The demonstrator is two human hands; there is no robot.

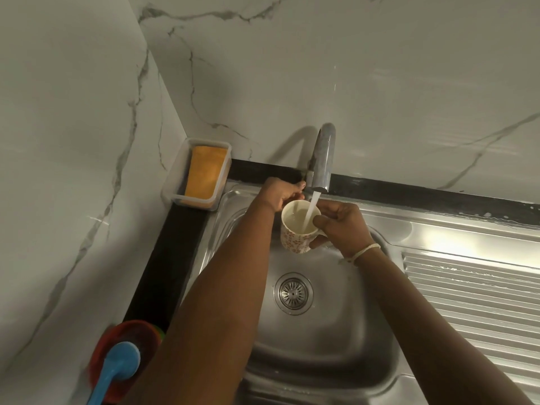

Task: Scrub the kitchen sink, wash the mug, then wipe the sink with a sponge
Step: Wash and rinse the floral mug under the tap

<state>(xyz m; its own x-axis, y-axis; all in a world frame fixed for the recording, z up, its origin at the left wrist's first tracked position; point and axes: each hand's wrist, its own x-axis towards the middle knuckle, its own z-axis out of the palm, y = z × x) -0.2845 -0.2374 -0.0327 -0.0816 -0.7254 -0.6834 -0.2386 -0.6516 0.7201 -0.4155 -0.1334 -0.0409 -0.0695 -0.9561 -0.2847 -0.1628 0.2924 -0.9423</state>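
A white mug (295,238) with a small red flower pattern is held upright over the steel sink (321,340), under the chrome tap (323,159). Water runs from the spout into the mug, which is part full. My right hand (342,226) grips the mug by its handle side, thumb on the rim. My left hand (280,192) reaches behind the mug and grips the tap handle at the base of the spout. An orange sponge (204,172) lies in a clear plastic box (175,197) at the back left corner.
A round drain strainer (293,292) sits in the basin's middle. The ribbed steel drainboard (473,302) extends right, wet near its back edge. A blue-handled brush (117,372) rests on a red bowl (100,349) at the front left. Marble walls stand close behind and left.
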